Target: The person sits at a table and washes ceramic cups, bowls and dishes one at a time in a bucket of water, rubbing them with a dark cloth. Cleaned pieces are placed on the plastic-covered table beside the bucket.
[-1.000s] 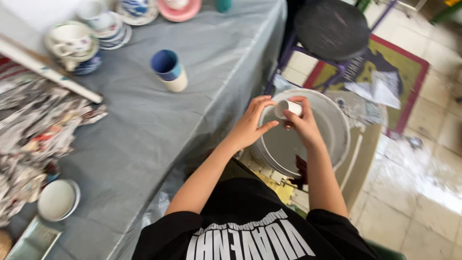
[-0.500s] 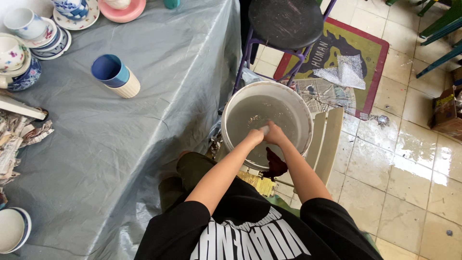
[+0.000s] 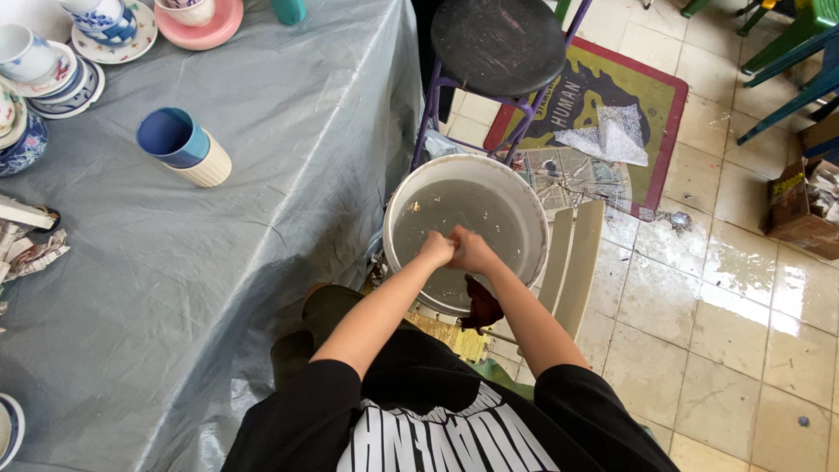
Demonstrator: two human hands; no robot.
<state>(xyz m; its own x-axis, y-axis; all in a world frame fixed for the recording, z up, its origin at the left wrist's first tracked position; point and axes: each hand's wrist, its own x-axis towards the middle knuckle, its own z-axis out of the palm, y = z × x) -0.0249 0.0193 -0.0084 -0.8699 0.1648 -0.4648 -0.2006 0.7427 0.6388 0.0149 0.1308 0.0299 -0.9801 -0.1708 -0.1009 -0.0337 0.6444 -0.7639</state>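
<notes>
Head view, looking straight down: both hands are pressed together over the white bucket of cloudy water in the middle of the frame. The left hand and right hand are touching, fingers curled tight toward each other, but I honestly can't tell whether they're gripping anything, since whatever's between them is hidden. A dark red cloth hangs off the bucket's near rim. To the left, the table under its grey plastic sheet carries a blue-and-cream cup lying tilted and stacked cups and saucers in the upper-left corner. Risk-wise, I'd say splashing over the rim: the tile floor at right already looks wet and slippery.
</notes>
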